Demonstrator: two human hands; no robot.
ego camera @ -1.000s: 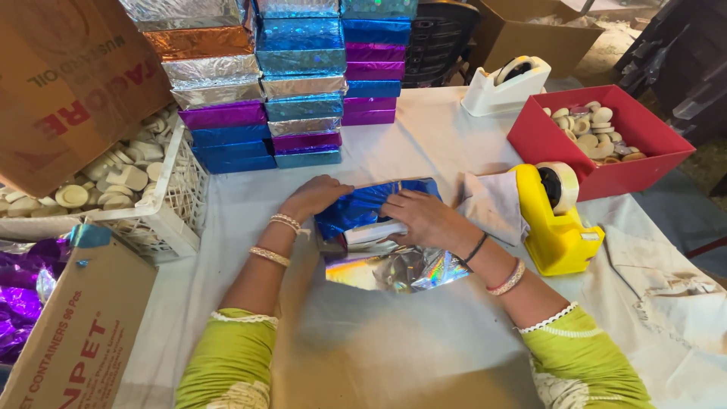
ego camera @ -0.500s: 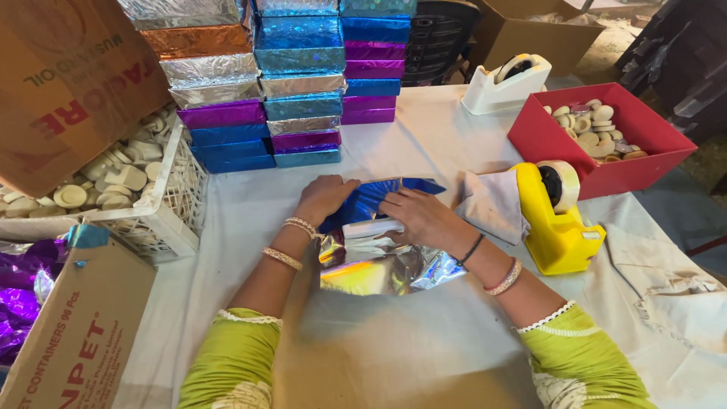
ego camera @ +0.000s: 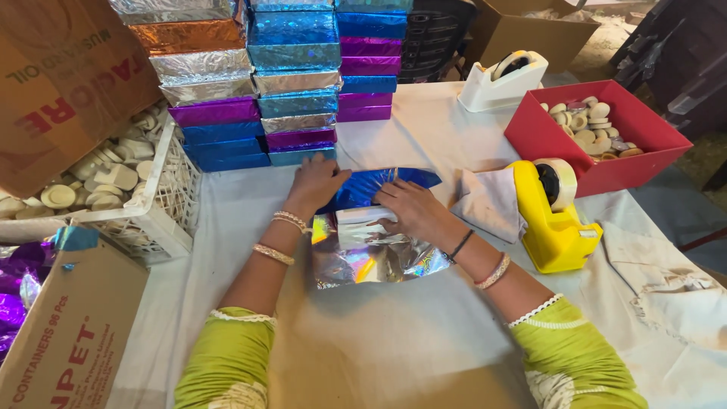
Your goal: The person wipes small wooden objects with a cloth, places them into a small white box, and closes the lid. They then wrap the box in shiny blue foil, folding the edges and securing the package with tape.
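Hands mid-wrap, we judge: left hand (ego camera: pixel 316 184) flat on the shiny blue foil sheet (ego camera: pixel 379 184), right hand (ego camera: pixel 407 212) pressing the small silvery box (ego camera: pixel 363 217) at mid-worktop, fingers spread, gripping nothing. Next we'd expect folding the iridescent foil (ego camera: pixel 371 261) snugly.
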